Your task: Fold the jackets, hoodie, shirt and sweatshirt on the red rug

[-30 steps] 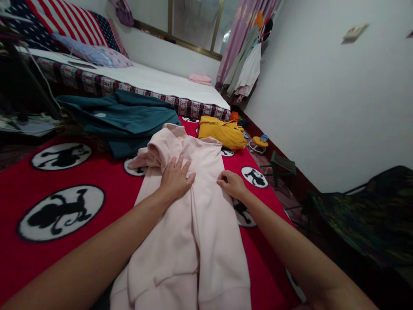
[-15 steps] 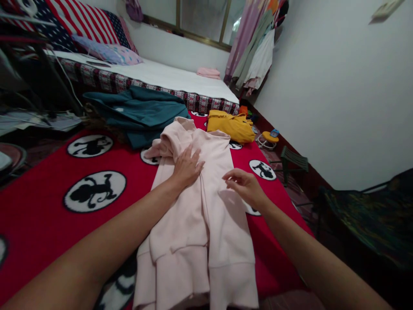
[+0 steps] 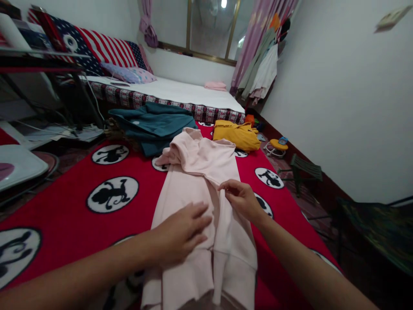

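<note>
So the pale pink sweatshirt (image 3: pixel 200 189) is spread out lengthwise on the red blanket (image 3: pixel 64 215) with the black monkey circles, hood end pointing away toward the bed (image 3: pixel 180 92). Left hand (image 3: pixel 180 234) lies flat on the lower middle of it, fingers spread, no grip on anything, just pressing down. Right hand (image 3: pixel 240 200) is just beside it, fingertips pinched together on a fold of the pink fabric near the centre seam.

No real containers here, just piles: a teal garment (image 3: pixel 155 125) and a yellow garment (image 3: pixel 237 134) lie past the hood, apart from each other. Clothes hang in the far corner (image 3: pixel 261 69).

The sweatshirt's hem runs out of the bottom edge, and the stuff under the dark rack (image 3: pixel 48 94) on the left is too murky to make out.
</note>
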Available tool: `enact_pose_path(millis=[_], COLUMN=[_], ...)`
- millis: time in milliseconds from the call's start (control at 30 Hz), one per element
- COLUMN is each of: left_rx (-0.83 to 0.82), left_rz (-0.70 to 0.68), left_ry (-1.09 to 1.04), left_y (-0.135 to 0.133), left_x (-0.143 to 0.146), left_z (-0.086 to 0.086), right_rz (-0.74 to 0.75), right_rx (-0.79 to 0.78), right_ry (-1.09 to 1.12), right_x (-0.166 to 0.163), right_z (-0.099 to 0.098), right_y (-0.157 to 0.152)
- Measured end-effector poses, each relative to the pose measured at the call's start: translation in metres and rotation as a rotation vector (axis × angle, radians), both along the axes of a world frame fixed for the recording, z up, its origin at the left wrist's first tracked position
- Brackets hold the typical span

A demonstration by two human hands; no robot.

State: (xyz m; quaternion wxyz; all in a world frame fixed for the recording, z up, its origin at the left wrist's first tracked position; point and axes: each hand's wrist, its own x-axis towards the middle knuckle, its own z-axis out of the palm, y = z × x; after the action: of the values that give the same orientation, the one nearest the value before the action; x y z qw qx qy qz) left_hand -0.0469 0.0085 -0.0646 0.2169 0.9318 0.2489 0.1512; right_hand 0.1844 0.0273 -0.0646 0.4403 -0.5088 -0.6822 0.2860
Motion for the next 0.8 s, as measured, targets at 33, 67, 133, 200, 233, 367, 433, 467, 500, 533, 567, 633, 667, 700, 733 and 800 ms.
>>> enact_pose_path(millis=[33,67,133,200,233,367,433,467,500,533,567,633,667,700,733,800], left_rx=[-0.093,-0.2,-0.403,-0.591,-0.675,-0.635,-0.262,-0.088,0.034,0.088,0.107,0.052,0.01,-0.028,-0.059,-0.101], left_rz=[-0.092,-0.169,-0.289,-0.365,-0.366,0.109,0.467,0.623,0.746,0.835,0.892,0.932,0.929,0.923,0.92,0.918], left_ry=[-0.004,0.008,0.063,0.129,0.156,0.171,0.085,0.051,0.066,0.093,0.122,0.168,0.17,0.15,0.116,0.044], left_y=[-0.011,-0.02,-0.028,-0.021,-0.012,0.054,0.096,0.116,0.134,0.15,0.163,0.183,0.189,0.195,0.198,0.203], left_x=[-0.005,-0.01,-0.022,-0.033,-0.039,-0.06,-0.07,-0.074,-0.078,-0.081,-0.084,-0.086,-0.086,-0.085,-0.084,-0.084], left_z=[0.011,0.022,0.044,0.06,0.065,0.06,0.044,0.035,0.027,0.019,0.012,0.002,-0.001,-0.003,-0.005,-0.007], right_rz=[-0.025,-0.006,0.124,0.212,0.192,-0.047,-0.073,-0.065,-0.052,-0.037,-0.024,-0.009,-0.009,-0.017,-0.036,-0.098], right_rx=[0.001,-0.021,-0.102,-0.13,-0.088,0.162,0.153,0.129,0.105,0.09,0.082,0.076,0.077,0.077,0.075,0.069], right_ry=[0.036,0.048,-0.007,-0.109,-0.147,-0.223,-0.312,-0.372,-0.431,-0.479,-0.506,-0.465,-0.394,-0.3,-0.19,0.023], right_x=[-0.002,-0.005,-0.012,-0.017,-0.019,-0.027,-0.033,-0.037,-0.04,-0.042,-0.043,-0.043,-0.041,-0.039,-0.037,-0.034], right_z=[-0.001,-0.002,-0.003,-0.004,-0.004,-0.01,-0.018,-0.024,-0.029,-0.034,-0.038,-0.043,-0.045,-0.046,-0.046,-0.046], right_y=[-0.002,-0.004,-0.007,-0.004,0.001,0.036,0.053,0.059,0.063,0.065,0.066,0.066,0.065,0.065,0.065,0.065])
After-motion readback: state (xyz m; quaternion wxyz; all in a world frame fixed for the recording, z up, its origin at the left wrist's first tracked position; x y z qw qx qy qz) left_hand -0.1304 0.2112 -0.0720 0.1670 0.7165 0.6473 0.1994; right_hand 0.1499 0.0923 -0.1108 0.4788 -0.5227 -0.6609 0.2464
